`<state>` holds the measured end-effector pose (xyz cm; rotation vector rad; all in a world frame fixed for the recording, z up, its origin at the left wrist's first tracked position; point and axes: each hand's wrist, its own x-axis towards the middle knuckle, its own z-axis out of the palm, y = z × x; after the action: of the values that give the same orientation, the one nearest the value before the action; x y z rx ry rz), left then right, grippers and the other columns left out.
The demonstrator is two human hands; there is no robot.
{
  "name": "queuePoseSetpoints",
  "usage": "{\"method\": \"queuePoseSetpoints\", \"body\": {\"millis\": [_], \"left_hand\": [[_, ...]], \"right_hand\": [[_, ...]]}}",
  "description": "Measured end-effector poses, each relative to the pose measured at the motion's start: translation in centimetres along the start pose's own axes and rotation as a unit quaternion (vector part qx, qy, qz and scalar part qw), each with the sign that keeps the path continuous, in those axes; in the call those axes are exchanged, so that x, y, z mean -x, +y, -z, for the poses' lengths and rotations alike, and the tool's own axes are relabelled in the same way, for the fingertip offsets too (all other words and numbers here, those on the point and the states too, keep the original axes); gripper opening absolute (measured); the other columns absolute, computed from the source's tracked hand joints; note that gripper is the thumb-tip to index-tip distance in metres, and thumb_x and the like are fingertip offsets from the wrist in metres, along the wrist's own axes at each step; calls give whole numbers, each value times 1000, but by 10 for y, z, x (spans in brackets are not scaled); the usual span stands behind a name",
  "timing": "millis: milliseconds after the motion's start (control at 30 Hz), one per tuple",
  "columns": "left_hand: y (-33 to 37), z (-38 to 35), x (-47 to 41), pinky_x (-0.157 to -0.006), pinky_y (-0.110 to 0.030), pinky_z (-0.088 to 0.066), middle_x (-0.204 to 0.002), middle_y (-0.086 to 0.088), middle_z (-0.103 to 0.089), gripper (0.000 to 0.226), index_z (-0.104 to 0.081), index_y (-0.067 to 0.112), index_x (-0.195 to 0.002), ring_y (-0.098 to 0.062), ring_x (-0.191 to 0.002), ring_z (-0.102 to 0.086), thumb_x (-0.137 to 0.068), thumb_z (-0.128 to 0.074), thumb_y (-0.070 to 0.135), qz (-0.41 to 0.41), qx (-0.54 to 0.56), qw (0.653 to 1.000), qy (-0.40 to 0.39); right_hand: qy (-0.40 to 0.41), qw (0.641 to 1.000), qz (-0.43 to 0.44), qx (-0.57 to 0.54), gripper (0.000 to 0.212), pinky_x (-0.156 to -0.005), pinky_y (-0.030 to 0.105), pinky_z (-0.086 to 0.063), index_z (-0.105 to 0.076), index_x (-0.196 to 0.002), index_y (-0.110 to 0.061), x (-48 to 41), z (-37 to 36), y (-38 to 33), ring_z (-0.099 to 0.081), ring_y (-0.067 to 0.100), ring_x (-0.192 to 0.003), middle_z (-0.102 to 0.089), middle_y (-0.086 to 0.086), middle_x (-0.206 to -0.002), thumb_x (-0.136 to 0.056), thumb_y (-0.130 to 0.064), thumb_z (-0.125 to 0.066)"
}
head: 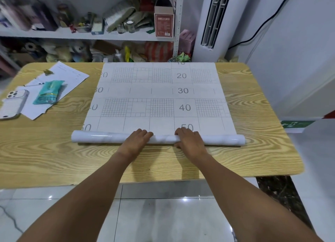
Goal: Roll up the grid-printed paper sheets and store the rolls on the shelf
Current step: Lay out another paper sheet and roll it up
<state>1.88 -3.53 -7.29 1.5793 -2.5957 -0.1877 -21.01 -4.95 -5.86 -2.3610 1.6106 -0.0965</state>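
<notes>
Two hands rest side by side on the roll point(101, 138), just below the centre of the frame. The left hand point(138, 139) curls its fingers point(145, 133) over the top of the roll. The right hand point(189, 139) grips it the same way, thumb against the near side. The roll lies crosswise on the table point(54, 154), beneath the fingers. The unrolled part of the sheet point(159, 95) runs flat from the roll to the table's far edge, grid side up, with the numbers 20 to 50 legible. A phone point(13, 104), a packet point(48, 95) and papers point(70, 76) lie at middle left. The shelf point(54, 34) spans the upper left.
</notes>
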Motion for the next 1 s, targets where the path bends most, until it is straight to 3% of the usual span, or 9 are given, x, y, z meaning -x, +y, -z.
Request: {"method": "queuePoseSetpoints", "body": {"millis": [133,200,333,400,467,533,733,867,1000], "left_hand": [[9,4,-6,-58,-37,-54,-88,-18,-64,56,-64,3,-89,-32,-70,-63,-40,-92,9,-7,-43,999,11],[12,8,-7,-55,-36,-53,-83,-17,-63,56,-67,3,-85,-32,-67,-63,-38,-93,17,-2,-57,998,9],[10,5,-7,-51,-32,-48,-74,-10,-59,51,-67,6,-89,-27,-63,-59,-45,-91,10,5,-35,999,18],[11,5,-8,-62,-36,-49,-83,-13,-61,52,-61,3,-109,-32,-75,-60,-61,-82,6,24,-3,999,28],[16,7,-9,-79,-39,-42,-100,-15,-59,52,-44,4,-131,-33,-94,-54,-82,-64,6,52,24,998,18],[17,3,-10,-85,-36,-36,-107,-12,-56,53,-33,8,-138,-30,-101,-48,-89,-53,5,78,28,997,5],[19,5,-11,-82,-34,-33,-103,-11,-58,54,-40,9,-128,-30,-96,-47,-78,-47,-11,99,14,995,-7],[20,8,-11,-77,-27,-25,-102,-5,-58,49,-42,14,-119,-25,-94,-46,-76,-48,-10,90,1,996,-24],[26,5,-11,-79,-27,-25,-103,-4,-57,44,-42,15,-114,-23,-95,-44,-78,-47,-10,99,12,994,-35]], "right_hand": [[-13,999,16,25,26,-82,37,-35,-54,-115,-14,-2,-2,3,-49,23,-109,-52,2,-118,-91,-25,-55],[-19,999,19,37,26,-82,37,-35,-55,-116,-14,-5,-1,5,-49,24,-109,-50,1,-120,-92,-26,-54],[-21,998,22,59,27,-83,36,-35,-56,-116,-15,-8,0,7,-44,24,-112,-48,0,-123,-93,-29,-53],[-19,998,21,64,30,-86,36,-35,-56,-117,-14,-9,1,6,-42,24,-113,-47,0,-124,-95,-32,-50],[-12,997,27,68,32,-87,35,-34,-57,-118,-12,-10,1,7,-41,25,-112,-47,1,-124,-96,-33,-45],[-3,996,42,80,33,-89,34,-34,-57,-119,-10,-11,1,7,-41,26,-111,-47,3,-124,-98,-31,-42],[-12,996,48,70,39,-93,36,-33,-49,-126,-11,-5,-2,9,-41,26,-112,-46,6,-125,-98,-36,-39],[-3,998,38,40,54,-90,38,-36,-43,-130,-13,0,0,10,-45,24,-112,-46,4,-125,-88,-45,-55],[9,999,27,37,33,-83,34,-35,-49,-114,-12,3,0,12,-49,22,-104,-48,3,-115,-90,-33,-57]]}}
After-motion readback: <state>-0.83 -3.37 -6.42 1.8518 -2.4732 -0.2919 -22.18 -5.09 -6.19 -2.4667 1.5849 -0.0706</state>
